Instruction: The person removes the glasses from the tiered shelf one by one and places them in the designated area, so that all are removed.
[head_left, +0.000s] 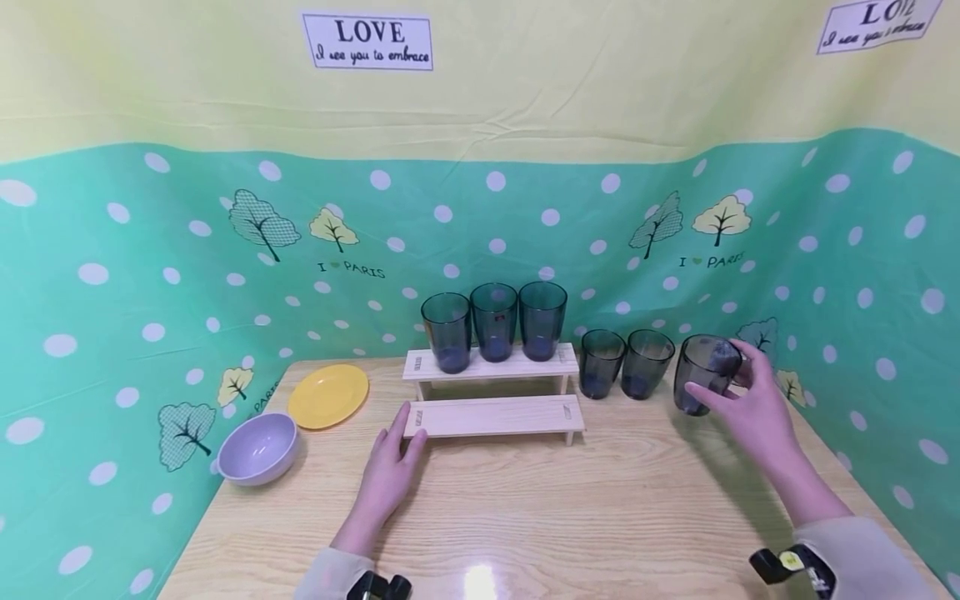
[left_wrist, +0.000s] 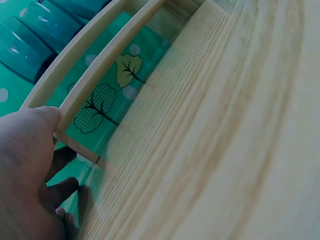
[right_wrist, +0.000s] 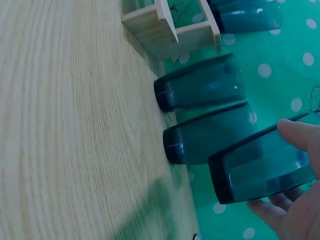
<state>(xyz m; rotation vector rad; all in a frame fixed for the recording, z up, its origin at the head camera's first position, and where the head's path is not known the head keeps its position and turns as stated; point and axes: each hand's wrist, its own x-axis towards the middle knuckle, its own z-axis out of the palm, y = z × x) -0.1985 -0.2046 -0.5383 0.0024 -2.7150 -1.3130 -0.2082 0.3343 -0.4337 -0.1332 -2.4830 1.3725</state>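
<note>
A two-step wooden shelf [head_left: 491, 417] stands at the back middle of the table. My left hand [head_left: 388, 473] holds the left end of its lower step, and in the left wrist view the thumb lies against the board's edge. Three dark tinted glasses [head_left: 495, 325] stand upright in a row on the upper step. On the right, my right hand [head_left: 759, 421] grips another dark glass [head_left: 697, 379] between thumb and fingers. In the right wrist view this held glass [right_wrist: 265, 167] is tilted, its base apart from the table.
Two more dark glasses [head_left: 600, 367] stand on the table between the shelf and the held glass. At the left lie a yellow plate [head_left: 330, 396] and a purple bowl [head_left: 258, 450]. A patterned green and yellow cloth [head_left: 495, 200] hangs behind and around the wooden table [head_left: 525, 517].
</note>
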